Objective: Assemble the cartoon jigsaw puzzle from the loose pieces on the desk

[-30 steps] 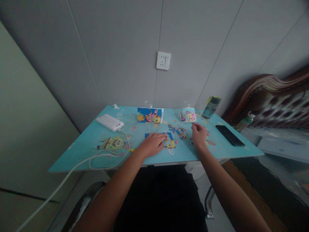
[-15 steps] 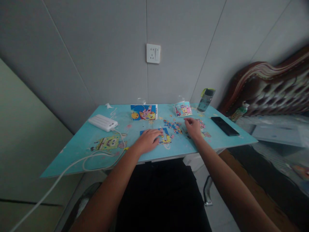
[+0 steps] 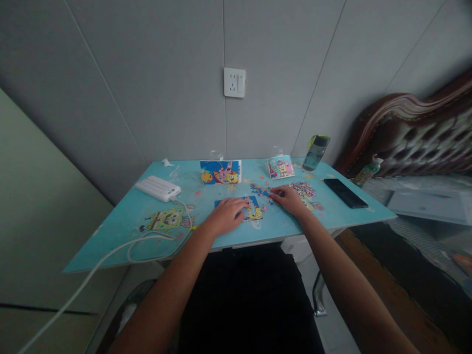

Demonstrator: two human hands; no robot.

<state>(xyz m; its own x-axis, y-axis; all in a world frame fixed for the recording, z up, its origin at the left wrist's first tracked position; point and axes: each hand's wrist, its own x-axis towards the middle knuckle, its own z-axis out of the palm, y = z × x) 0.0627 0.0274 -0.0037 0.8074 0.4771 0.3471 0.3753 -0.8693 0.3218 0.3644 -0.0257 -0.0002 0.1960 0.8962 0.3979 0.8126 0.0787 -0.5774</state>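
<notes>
Here, the left hand point(image 3: 227, 215) is laid flat, fingers released, on one part-built puzzle point(image 3: 251, 208) near the table's point(image 3: 110, 236) front edge, its long axis running left to right. The right hand point(image 3: 286, 198) is rested among loose pieces point(image 3: 260, 191); its grasp cannot be told. Two picture cards point(image 3: 220, 172) are stood far back.

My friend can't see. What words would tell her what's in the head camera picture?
A person's left hand rests flat on a partly built cartoon jigsaw while the right hand touches a pile of loose puzzle pieces on a bright blue table. A white power bank, two picture cards and a black phone also lie on it.
</notes>
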